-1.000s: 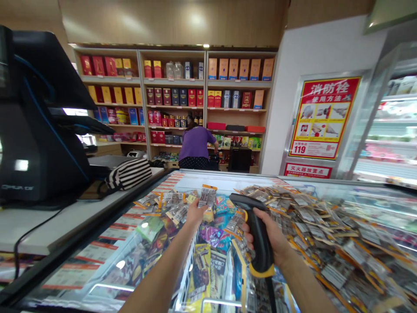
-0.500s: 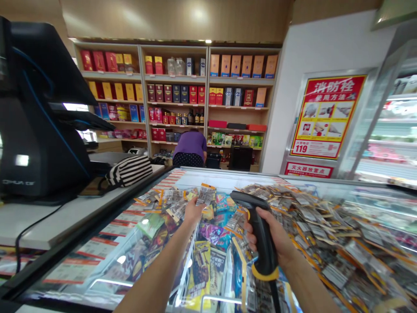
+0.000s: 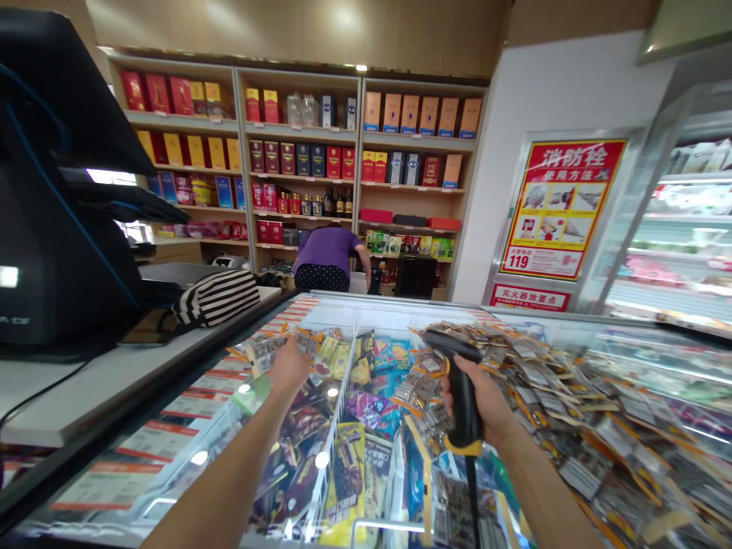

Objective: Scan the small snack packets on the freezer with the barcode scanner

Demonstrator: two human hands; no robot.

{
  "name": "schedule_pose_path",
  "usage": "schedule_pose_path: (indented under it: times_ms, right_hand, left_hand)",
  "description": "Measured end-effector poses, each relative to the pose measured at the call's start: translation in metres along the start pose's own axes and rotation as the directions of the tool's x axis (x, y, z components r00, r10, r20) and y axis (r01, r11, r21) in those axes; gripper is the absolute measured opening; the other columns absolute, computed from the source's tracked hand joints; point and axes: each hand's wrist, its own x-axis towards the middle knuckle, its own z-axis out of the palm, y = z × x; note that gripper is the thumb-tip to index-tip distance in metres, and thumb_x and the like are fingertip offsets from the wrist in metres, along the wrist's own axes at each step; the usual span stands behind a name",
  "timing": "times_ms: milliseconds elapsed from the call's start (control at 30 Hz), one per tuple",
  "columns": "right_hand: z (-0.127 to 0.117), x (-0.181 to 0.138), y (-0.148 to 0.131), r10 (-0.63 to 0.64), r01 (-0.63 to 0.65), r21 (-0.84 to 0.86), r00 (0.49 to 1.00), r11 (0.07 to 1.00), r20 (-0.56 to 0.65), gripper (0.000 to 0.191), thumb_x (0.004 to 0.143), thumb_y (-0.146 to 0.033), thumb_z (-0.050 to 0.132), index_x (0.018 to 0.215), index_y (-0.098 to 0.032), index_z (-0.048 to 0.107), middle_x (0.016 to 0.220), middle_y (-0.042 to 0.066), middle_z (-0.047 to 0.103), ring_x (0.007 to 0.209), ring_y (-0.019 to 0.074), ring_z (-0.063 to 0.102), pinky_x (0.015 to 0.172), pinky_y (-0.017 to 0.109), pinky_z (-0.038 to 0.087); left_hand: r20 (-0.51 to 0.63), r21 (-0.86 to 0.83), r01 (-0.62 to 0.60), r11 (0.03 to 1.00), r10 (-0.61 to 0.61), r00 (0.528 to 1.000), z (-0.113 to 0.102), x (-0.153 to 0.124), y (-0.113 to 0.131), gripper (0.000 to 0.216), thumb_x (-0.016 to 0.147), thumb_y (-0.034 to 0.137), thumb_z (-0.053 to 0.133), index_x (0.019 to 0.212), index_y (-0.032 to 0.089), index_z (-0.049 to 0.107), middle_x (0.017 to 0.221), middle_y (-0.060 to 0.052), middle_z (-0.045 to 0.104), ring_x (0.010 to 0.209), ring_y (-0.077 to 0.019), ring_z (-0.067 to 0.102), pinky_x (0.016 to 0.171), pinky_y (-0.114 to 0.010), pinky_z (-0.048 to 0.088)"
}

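My right hand [image 3: 480, 400] is wrapped round the grip of a black and yellow barcode scanner [image 3: 464, 404]. Its head points forward and left above the glass, and its cable hangs down. Over at the left, my left hand [image 3: 290, 366] is closed at a small pile of clear snack packets [image 3: 263, 352] with orange edges. It seems to pinch one packet there, though the fingertips are partly hidden. A large heap of similar packets [image 3: 589, 408] spreads over the glass to the right of the scanner.
Bagged goods [image 3: 348, 465] show through the glass top of a chest freezer [image 3: 337, 301]. A black till [image 3: 57, 198] and a striped bag [image 3: 217, 297] stand on the left counter. Beyond the freezer, a person in purple [image 3: 325, 255] bends before shelves of boxes and bottles.
My left hand has moved left with a packet, from the middle of the glass to the left pile. The scanner has turned slightly in my right hand's grip. The person behind has stretched an arm.
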Motion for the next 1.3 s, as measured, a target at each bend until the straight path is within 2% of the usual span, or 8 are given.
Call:
schedule_pose_path:
  times_ms: [133,233,400,467,600,767,1067,1300]
  right_hand:
    - [-0.006,0.005,-0.002,-0.04,0.041,0.026,0.999,0.999,-0.034,0.026,0.064,-0.041,0.051,0.068,-0.016,0.049,0.046,-0.003,0.051,0.036,0.0089,0.047,0.032,0.02,0.04]
    - [-0.008,0.005,-0.005,-0.058,0.06,0.049,0.997,0.997,-0.05,0.023,0.064,-0.039,0.051,0.069,-0.017,0.049,0.045,-0.004,0.05,0.035,0.0088,0.046,0.032,0.021,0.04]
    - [-0.009,0.005,-0.007,-0.059,0.062,0.054,0.997,0.997,-0.058,0.023,0.064,-0.039,0.051,0.067,-0.017,0.049,0.045,-0.004,0.05,0.035,0.0084,0.046,0.031,0.02,0.039]
    - [-0.011,0.005,-0.006,-0.052,0.055,0.049,0.997,0.997,-0.06,0.024,0.064,-0.04,0.052,0.066,-0.016,0.049,0.046,-0.003,0.051,0.036,0.0088,0.047,0.032,0.021,0.039]
    - [-0.014,0.002,-0.006,-0.038,0.04,0.065,0.999,0.997,-0.039,0.024,0.064,-0.04,0.051,0.07,-0.017,0.049,0.048,-0.002,0.054,0.037,0.0092,0.048,0.033,0.021,0.04]
    - [-0.01,-0.006,-0.009,0.029,-0.033,0.114,0.999,0.993,0.044,0.023,0.065,-0.038,0.05,0.074,-0.016,0.05,0.05,-0.002,0.054,0.038,0.0088,0.048,0.034,0.02,0.04]
    - [0.018,-0.018,0.003,0.129,-0.158,0.102,0.962,0.982,0.243,0.028,0.068,-0.041,0.045,0.067,-0.014,0.052,0.049,-0.001,0.054,0.038,0.0077,0.046,0.035,0.02,0.039]
    - [0.029,-0.019,0.013,0.148,-0.16,0.03,0.956,0.987,0.253,0.03,0.069,-0.042,0.043,0.063,-0.013,0.052,0.045,-0.001,0.052,0.035,0.0067,0.044,0.035,0.019,0.037]
  left_hand:
    - [-0.03,0.056,-0.063,0.996,0.065,0.997,-0.014,-0.005,0.005,0.043,0.065,0.023,0.046,0.106,0.011,0.043,0.113,-0.019,0.043,0.104,-0.0331,0.039,0.078,-0.043,0.034]
    - [-0.002,0.057,-0.148,0.987,0.149,0.989,-0.013,-0.02,0.024,0.043,0.068,0.027,0.047,0.108,0.013,0.042,0.12,-0.017,0.036,0.11,-0.0313,0.031,0.084,-0.044,0.028]
    - [0.236,-0.058,-0.306,0.95,0.311,0.92,0.02,-0.066,0.078,0.036,0.073,0.038,0.044,0.1,0.015,0.048,0.103,-0.007,0.052,0.094,-0.0182,0.048,0.078,-0.037,0.036]
    - [0.346,-0.112,-0.316,0.942,0.335,0.877,0.035,-0.085,0.098,0.034,0.066,0.04,0.052,0.09,0.018,0.054,0.088,-0.005,0.06,0.083,-0.0166,0.054,0.07,-0.027,0.04]
    - [0.444,-0.176,-0.259,0.95,0.312,0.84,0.058,-0.105,0.12,0.036,0.061,0.039,0.057,0.087,0.014,0.055,0.09,-0.009,0.059,0.085,-0.02,0.053,0.071,-0.031,0.04]
    - [0.498,-0.328,-0.122,0.937,0.282,0.82,0.063,-0.091,0.114,0.025,0.076,0.029,0.043,0.094,0.014,0.05,0.092,-0.004,0.055,0.078,-0.0134,0.053,0.067,-0.033,0.044]
    - [0.278,-0.661,0.063,0.748,0.166,0.946,0.024,-0.05,0.069,0.027,0.076,0.028,0.043,0.098,0.013,0.048,0.092,-0.004,0.054,0.075,-0.0125,0.054,0.064,-0.031,0.045]
    - [0.194,-0.75,0.098,0.654,0.076,0.978,0.024,-0.043,0.052,0.024,0.075,0.028,0.044,0.092,0.012,0.05,0.078,-0.002,0.057,0.064,-0.0096,0.054,0.059,-0.028,0.045]
